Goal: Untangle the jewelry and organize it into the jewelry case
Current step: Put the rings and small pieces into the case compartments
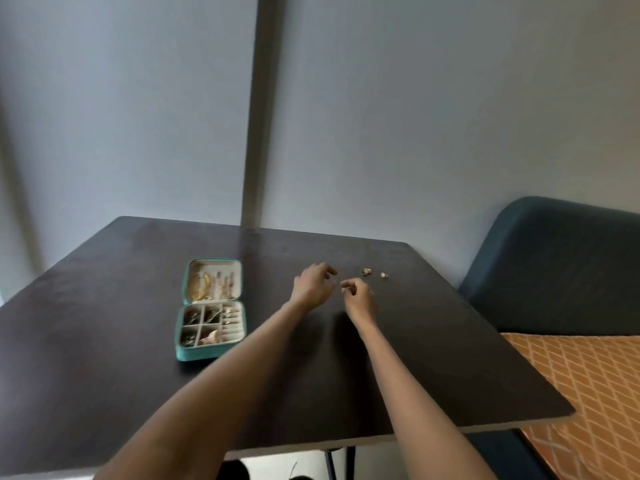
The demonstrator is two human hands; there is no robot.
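An open teal jewelry case (182,351) lies on the dark table (104,341), left of my hands. Its lid half holds gold chains and its lower half has small compartments with several pieces. Two small gold pieces, a ring (366,271) and a smaller item (383,275), lie on the table just right of my hands. My left hand (311,285) and right hand (360,299) hover close together over the table's middle, with their curled fingertips almost meeting. The view is blurred, so I cannot make out whether anything thin is pinched between them.
A wall with a vertical strip stands behind the table's far edge. At the right a dark blue headboard (554,265) and an orange patterned bedspread (588,393) adjoin the table. Bare tabletop lies around the case and in front of my forearms.
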